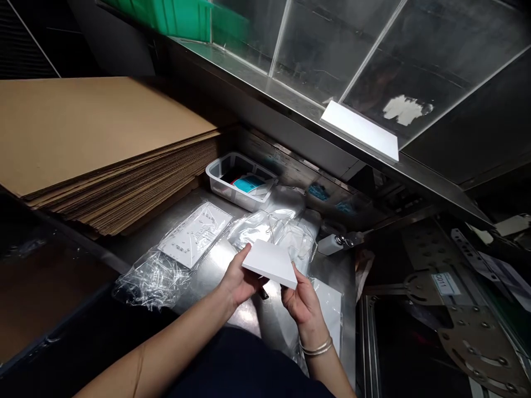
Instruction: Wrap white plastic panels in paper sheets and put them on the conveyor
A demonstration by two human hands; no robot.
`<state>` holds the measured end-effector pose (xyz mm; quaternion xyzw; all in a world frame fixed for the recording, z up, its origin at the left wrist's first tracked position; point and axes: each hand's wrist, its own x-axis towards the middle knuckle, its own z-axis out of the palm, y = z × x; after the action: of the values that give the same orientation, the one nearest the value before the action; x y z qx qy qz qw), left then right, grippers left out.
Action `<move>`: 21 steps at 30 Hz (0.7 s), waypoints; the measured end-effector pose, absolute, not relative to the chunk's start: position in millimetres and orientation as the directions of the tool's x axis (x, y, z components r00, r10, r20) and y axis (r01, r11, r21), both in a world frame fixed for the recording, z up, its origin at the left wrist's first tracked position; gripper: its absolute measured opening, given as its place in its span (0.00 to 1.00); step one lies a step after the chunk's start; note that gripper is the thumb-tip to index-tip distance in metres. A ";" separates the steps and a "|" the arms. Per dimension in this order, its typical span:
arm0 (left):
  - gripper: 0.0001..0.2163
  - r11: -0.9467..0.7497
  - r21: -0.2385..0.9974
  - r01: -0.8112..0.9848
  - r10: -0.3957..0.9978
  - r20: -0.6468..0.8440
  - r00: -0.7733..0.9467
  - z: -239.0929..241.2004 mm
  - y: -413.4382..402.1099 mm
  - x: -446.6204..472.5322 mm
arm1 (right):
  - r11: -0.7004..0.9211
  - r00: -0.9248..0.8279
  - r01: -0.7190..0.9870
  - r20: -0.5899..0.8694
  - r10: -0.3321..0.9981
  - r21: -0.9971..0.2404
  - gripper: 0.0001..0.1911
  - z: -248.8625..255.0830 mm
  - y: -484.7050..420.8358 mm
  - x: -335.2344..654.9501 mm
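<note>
Leftward obstacle: cardboard stack [103,132] (thick)

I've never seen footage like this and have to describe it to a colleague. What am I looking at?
There is no robot: these are a person's bare hands, seen from one camera worn on the head, looking forward and down. The left hand and right hand hold a flat white piece between them. On the metal surface lie a marked white sheet with clear plastic and an open plastic tub. Stacked cardboard is at the picture's left.
</note>
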<state>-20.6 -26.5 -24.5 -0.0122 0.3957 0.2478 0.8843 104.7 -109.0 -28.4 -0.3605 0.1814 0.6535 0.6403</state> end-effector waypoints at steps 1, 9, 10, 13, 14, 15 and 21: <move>0.11 0.871 0.143 -0.470 0.420 -0.713 0.561 -24.3 -27.2 -20.2 | -0.095 0.081 -0.975 -0.723 0.686 -0.200 0.15 -25.5 -106.9 104.3; 0.11 0.873 0.148 -0.465 0.424 -0.704 0.570 -21.9 -26.9 -17.7 | -0.072 0.121 -0.969 -0.711 0.693 -0.235 0.16 -27.0 -105.5 105.9; 0.11 0.887 0.175 -0.426 0.422 -0.681 0.598 -22.9 -24.8 -19.8 | -0.068 0.149 -0.957 -0.675 0.723 -0.284 0.14 -29.3 -108.2 107.5; 0.16 0.905 0.322 -0.278 0.415 -0.526 0.742 -27.9 -16.8 -29.9 | -0.077 0.229 -0.847 -0.492 0.840 -0.525 0.12 -38.2 -119.0 112.9; 0.18 0.881 0.398 -0.257 0.435 -0.466 0.770 -30.0 -14.3 -33.9 | -0.095 0.228 -0.791 -0.435 0.871 -0.604 0.14 -42.0 -122.6 114.4; 0.19 0.839 0.478 -0.261 0.477 -0.413 0.775 -32.2 -12.3 -37.6 | -0.120 0.214 -0.734 -0.395 0.894 -0.668 0.16 -46.3 -125.9 115.5; 0.20 0.494 0.824 -0.279 0.724 -0.212 0.656 -37.4 -18.8 -48.9 | -0.176 0.181 -0.649 -0.375 0.909 -0.740 0.13 -73.7 -136.4 117.2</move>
<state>-48.9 -18.8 -37.4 0.3987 0.2793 0.3067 0.8179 117.2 -136.4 -73.7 -0.4469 -0.1457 0.6230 0.6252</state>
